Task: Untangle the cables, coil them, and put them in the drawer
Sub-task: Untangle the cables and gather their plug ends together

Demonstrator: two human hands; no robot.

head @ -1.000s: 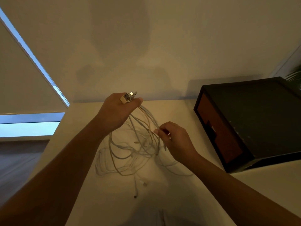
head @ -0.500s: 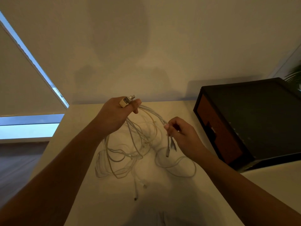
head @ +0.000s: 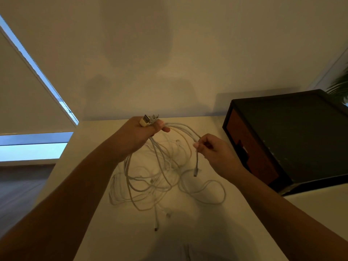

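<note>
A tangle of white cables [head: 158, 178] hangs from my hands and spreads in loops over the cream table [head: 216, 232]. My left hand [head: 137, 136] is raised above the table and grips several plug ends [head: 148, 120] bunched together. My right hand [head: 216, 153] is to the right and a little lower; its fingers pinch one cable strand, whose free plug end [head: 195, 172] dangles below the hand. Two more loose plug ends [head: 156, 227] lie on the table near me. The dark drawer box [head: 293, 140] with a reddish-brown drawer front [head: 250, 153] stands at the right, its drawer closed.
A wall runs behind the table. To the left there is a window with a lowered blind [head: 28, 102] and floor below. Plant leaves [head: 340, 85] show at the far right behind the drawer box.
My right hand has moved right and up, drawing one strand with its plug end out of the tangle. My left hand has stayed raised with the plug ends.
</note>
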